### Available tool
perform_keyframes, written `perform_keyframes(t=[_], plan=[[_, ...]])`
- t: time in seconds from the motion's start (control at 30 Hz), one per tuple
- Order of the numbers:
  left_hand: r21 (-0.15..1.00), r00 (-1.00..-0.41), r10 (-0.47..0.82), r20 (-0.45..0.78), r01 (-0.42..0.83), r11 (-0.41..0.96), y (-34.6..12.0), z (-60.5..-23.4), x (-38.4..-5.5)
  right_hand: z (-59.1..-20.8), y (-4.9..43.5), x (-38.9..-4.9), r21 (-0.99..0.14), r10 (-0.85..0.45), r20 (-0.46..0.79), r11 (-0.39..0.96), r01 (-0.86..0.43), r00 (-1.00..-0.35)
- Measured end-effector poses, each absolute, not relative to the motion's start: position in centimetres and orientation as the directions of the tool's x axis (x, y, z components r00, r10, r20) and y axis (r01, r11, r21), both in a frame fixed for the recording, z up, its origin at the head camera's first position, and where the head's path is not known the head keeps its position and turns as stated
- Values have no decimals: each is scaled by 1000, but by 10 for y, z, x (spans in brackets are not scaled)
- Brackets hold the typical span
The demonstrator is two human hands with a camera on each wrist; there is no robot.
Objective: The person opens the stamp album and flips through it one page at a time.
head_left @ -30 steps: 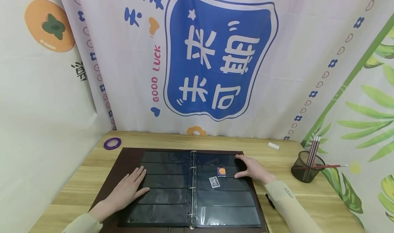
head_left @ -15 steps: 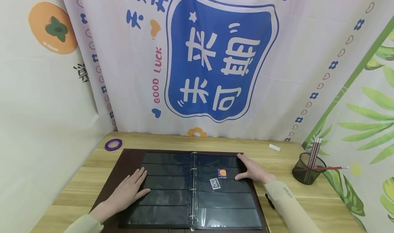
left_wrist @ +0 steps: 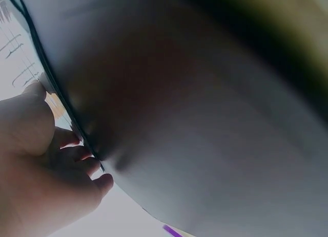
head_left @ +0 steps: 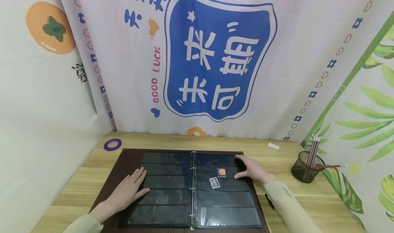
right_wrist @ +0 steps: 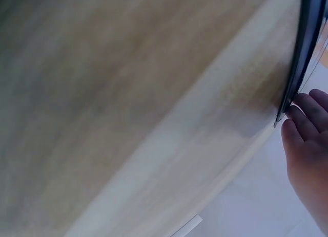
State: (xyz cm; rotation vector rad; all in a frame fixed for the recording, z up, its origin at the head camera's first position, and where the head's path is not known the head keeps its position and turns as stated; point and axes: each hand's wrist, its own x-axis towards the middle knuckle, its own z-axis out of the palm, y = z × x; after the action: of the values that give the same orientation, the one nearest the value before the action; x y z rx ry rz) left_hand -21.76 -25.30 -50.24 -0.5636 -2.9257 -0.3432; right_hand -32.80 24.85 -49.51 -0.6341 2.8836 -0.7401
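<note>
A stamp album (head_left: 166, 181) lies spread on the desk, with black pocket pages on metal rings inside a dark brown cover. On its right page are an orange-and-purple stamp (head_left: 221, 172) and, just below it, a tilted black-and-white stamp (head_left: 214, 182). My left hand (head_left: 126, 190) rests on the left page's outer edge, its fingers stretched out; the left wrist view has this hand (left_wrist: 46, 160) against the album's edge. At the right page's upper outer edge, my right hand (head_left: 253, 169) rests with thumb and fingers apart. In the right wrist view, the right hand's fingertips (right_wrist: 300, 101) meet the dark edge.
A purple ring-shaped roll (head_left: 112, 144) lies at the desk's back left. Toward the back right is a white eraser (head_left: 273, 146). A black mesh cup (head_left: 304, 171) of pencils stands farther right. Part of a black object (head_left: 270, 201) shows beside my right forearm.
</note>
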Motion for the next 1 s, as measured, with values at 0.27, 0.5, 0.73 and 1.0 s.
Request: perform_keyframes(t=[0.27,0.5,0.73,1.0], plan=[[190,-922,341,184,374,908,-254,-500,-217,-494,247,-331,-475,-463,78,761,-441,-883],[188,-918,349,191,383,905,-252,-498,-215,-494,248,-330,-452,-469,114,760,-466,-876],[177,-915,351,199,386,905,-250,-498,-214,-485,251,-327,-522,-451,80,741,-423,-889],[178,-915,348,203,384,906,-251,-499,-214,-478,254,-320,-679,-291,63,688,-255,-955]])
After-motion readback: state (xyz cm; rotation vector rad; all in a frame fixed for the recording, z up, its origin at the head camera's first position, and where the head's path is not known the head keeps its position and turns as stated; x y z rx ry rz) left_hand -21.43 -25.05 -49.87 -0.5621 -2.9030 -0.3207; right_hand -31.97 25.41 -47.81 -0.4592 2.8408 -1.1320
